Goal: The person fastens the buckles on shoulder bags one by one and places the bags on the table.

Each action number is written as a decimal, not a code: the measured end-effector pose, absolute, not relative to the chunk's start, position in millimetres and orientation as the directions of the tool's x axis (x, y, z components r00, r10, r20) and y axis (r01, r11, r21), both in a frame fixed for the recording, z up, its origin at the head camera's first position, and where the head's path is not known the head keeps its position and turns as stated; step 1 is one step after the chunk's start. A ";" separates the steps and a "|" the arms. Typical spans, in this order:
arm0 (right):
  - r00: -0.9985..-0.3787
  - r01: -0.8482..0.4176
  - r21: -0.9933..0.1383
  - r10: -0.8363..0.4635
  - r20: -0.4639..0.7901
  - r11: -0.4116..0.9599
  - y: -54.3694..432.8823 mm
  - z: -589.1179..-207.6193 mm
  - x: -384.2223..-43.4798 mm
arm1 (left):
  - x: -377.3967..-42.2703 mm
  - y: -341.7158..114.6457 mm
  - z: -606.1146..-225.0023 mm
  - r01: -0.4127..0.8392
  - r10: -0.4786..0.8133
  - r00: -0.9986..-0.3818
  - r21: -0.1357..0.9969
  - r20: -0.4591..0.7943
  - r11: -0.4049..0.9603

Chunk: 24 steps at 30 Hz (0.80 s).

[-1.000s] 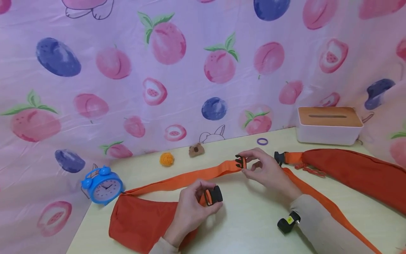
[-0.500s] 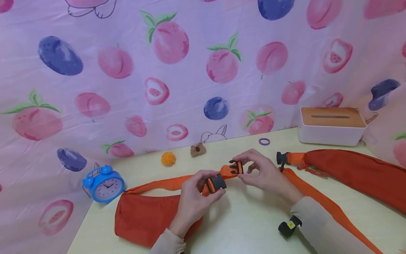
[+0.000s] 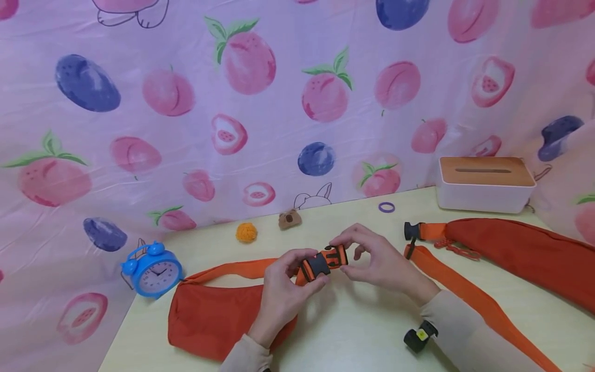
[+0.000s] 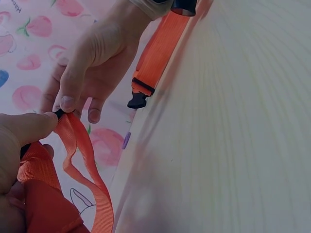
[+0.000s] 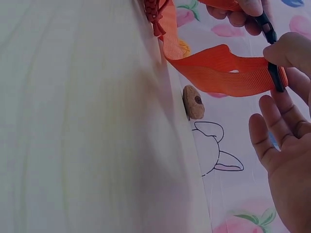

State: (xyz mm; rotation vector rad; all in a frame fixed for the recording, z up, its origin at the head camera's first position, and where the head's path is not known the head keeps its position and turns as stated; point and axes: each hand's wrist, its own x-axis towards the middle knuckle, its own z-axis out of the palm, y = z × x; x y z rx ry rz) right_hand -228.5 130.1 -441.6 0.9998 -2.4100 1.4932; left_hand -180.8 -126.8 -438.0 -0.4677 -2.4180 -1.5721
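In the head view my left hand pinches the black socket half of a side-release buckle between thumb and fingers. My right hand grips the pronged half by its webbing end. The prongs point left, right at the mouth of the socket. An orange strap runs from the pronged half back to a red waist bag, which lies partly behind my left hand and forearm. In the right wrist view, the strap loops down from the right fingers, and the two buckle halves line up end to end.
A second red waist bag lies at the right, with its own black buckle and orange strap. Along the back are a blue alarm clock, orange ball, brown bear-face piece, purple ring and tissue box.
The left hand has risen with the socket half. The right hand has moved left and slightly down with the pronged half, so the halves, first well apart, now meet.
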 end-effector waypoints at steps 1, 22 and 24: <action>-0.771 -0.595 -0.749 -0.469 0.431 0.290 129.6 -441.6 -227.9 | -180.7 -126.9 -438.1 0.376 0.143 -0.927 0.845 0.348 0.381; -0.732 -0.625 -0.732 -0.531 0.427 0.272 127.5 -440.9 -227.3 | -181.3 -131.2 -438.5 0.394 0.168 -0.919 0.833 0.356 0.390; -0.739 -0.618 -0.736 -0.524 0.424 0.276 128.3 -441.4 -228.1 | -181.0 -131.4 -437.6 0.391 0.166 -0.921 0.833 0.353 0.391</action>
